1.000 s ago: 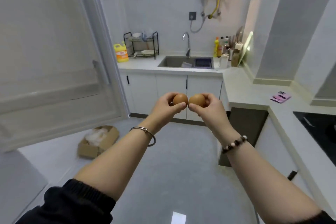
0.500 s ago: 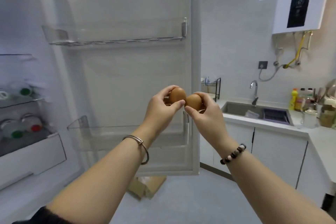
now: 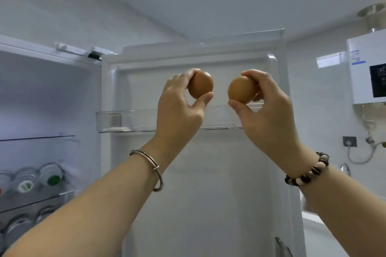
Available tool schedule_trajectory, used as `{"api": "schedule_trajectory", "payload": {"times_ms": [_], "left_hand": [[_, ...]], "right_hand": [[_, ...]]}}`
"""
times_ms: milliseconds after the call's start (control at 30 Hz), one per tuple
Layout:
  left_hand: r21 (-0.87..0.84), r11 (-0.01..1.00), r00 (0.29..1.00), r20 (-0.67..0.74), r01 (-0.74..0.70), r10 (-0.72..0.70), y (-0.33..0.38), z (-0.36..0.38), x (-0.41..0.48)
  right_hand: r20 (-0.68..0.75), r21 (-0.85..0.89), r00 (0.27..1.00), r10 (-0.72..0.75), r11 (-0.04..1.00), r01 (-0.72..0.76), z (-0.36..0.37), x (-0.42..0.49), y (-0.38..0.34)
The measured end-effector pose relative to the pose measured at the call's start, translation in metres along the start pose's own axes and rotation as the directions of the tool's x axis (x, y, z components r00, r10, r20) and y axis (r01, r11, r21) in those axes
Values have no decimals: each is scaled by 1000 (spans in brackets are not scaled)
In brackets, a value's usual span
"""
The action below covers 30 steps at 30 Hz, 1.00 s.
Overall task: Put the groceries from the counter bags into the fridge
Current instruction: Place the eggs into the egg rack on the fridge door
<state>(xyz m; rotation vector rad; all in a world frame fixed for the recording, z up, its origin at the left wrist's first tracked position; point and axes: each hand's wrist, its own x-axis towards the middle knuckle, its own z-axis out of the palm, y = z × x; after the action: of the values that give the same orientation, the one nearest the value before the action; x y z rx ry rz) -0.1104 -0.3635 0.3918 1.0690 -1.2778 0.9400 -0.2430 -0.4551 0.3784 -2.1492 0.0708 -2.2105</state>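
My left hand [image 3: 177, 106] pinches a brown egg [image 3: 201, 84] between thumb and fingers. My right hand [image 3: 265, 115] pinches a second brown egg [image 3: 241, 89] the same way. Both eggs are raised side by side, a small gap between them, in front of the open fridge door [image 3: 208, 173]. They hang just above the door's clear top shelf [image 3: 117, 121]. The fridge's interior [image 3: 41, 100] lies open at the left.
Glass shelves [image 3: 37, 137] inside the fridge carry several capped bottles [image 3: 52, 177] at lower left. A white water heater [image 3: 367, 69] hangs on the wall at the right, with pipes and a socket [image 3: 349, 142] below it.
I have turned from the kitchen to the fridge and looked up. Both hands rose toward the door's top shelf, and the two eggs, which were touching, have moved apart.
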Motion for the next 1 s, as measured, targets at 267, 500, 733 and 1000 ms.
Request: {"api": "schedule_trajectory", "payload": {"times_ms": [267, 500, 733, 1000], "left_hand": [[-32, 991, 991, 50, 128, -126, -55, -42, 48], [79, 920, 835, 395, 385, -383, -106, -79, 81], [72, 868, 610, 683, 491, -402, -142, -98, 84], [194, 911, 412, 844, 364, -344, -144, -98, 82]], "right_hand": [[204, -130, 960, 193, 977, -168, 59, 48, -25], [474, -233, 773, 422, 907, -351, 113, 69, -55], [636, -256, 565, 526, 834, -488, 158, 79, -70], [727, -462, 305, 615, 766, -446, 162, 74, -63]]}}
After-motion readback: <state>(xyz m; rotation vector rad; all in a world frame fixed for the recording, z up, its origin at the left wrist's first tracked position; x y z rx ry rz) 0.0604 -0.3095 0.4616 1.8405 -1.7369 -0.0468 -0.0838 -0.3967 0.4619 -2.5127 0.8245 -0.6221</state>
